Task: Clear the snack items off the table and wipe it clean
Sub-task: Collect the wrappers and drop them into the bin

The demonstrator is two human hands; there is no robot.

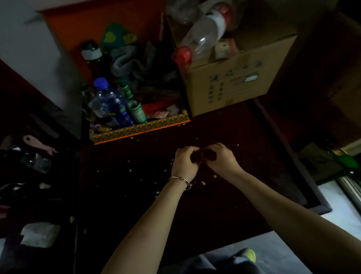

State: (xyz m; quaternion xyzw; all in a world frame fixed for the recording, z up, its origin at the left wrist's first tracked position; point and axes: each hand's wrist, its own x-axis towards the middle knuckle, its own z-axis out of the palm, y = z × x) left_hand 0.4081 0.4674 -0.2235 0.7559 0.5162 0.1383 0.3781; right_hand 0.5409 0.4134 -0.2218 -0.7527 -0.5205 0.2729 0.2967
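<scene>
Left hand [185,162] and right hand [219,158] both pinch a small dark lump [201,155], probably soft and light. Crumbs [203,183] near the grip look brittle; sweep them.

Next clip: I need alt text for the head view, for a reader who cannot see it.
The left hand and right hand together pinch a small dark item, too dim to identify, over a dark table strewn with pale crumbs. Behind them stand a patterned box of bottles and a cardboard box.
</scene>
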